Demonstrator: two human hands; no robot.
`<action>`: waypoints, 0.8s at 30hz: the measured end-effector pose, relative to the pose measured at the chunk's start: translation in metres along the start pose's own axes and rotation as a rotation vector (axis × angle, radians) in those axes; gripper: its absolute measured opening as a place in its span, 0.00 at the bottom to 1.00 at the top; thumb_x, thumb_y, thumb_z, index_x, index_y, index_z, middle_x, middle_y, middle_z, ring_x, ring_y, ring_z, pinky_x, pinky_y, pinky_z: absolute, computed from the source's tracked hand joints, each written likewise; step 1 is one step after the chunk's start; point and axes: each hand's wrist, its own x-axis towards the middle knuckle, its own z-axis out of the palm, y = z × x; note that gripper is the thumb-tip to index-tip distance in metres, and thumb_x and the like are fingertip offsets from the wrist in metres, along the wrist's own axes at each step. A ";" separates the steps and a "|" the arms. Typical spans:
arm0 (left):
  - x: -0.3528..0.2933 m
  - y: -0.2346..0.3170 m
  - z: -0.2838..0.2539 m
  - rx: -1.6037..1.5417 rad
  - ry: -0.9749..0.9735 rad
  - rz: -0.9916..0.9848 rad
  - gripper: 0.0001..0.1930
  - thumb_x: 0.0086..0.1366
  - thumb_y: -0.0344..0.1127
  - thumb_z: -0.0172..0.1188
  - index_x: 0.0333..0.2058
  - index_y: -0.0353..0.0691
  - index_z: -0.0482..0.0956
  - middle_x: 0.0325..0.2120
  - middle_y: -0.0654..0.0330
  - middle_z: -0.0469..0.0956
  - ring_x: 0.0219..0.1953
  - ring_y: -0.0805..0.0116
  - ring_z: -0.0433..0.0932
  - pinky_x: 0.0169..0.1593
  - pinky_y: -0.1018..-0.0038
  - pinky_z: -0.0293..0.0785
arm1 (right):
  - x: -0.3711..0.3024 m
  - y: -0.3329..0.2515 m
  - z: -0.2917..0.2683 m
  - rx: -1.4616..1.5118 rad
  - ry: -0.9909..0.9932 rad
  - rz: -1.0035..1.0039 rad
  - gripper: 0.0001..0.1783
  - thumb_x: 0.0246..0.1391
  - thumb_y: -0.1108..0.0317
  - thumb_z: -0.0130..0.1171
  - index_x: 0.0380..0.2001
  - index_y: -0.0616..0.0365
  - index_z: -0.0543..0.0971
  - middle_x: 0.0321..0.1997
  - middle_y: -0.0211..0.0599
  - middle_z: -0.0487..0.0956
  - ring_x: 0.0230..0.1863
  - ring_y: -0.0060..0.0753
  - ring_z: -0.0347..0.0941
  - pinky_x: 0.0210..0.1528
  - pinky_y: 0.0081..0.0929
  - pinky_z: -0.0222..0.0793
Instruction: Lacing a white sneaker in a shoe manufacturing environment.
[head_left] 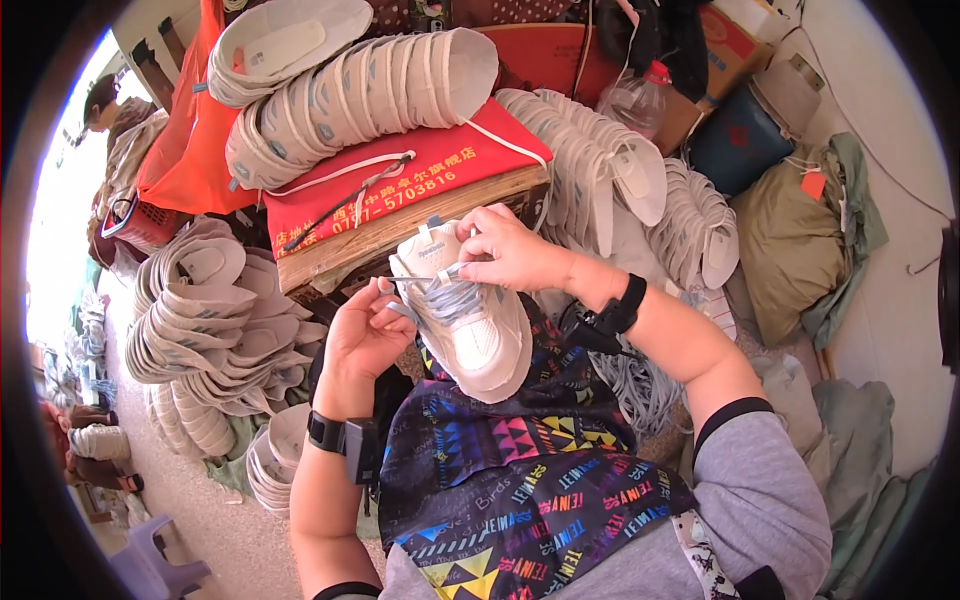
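A white shoe upper (478, 345) lies over my lap, its toe toward me and its tongue pointing away. Grey-blue shoelace (452, 300) crosses its front in several rows. At the shoe's left side, my left hand (368, 328) pinches a shoelace end, and a thin stretch runs from its fingertips to the eyelets. My right hand (505, 252) is closed on the upper's right eyelet edge near the tongue; whether lace is also between those fingers is hidden. A dark patterned apron (500, 480) lies beneath the shoe upper.
A wooden bench (420, 215) with a red cloth bag (490, 150) stands ahead, bearing stacked shoe uppers (350, 105). More stacked uppers (200, 300) lie left, others (600, 160) right. Loose laces (640, 390) hang at my right. A purple stool (155, 560) stands lower left.
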 end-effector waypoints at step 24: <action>-0.100 0.135 -0.134 -0.324 0.574 0.630 0.13 0.65 0.45 0.57 0.47 0.59 0.82 0.53 0.61 0.74 0.48 0.63 0.71 0.54 0.63 0.65 | -0.099 0.077 -0.038 1.449 0.920 0.704 0.14 0.57 0.75 0.43 0.43 0.66 0.75 0.40 0.46 0.81 0.34 0.29 0.76 0.36 0.22 0.72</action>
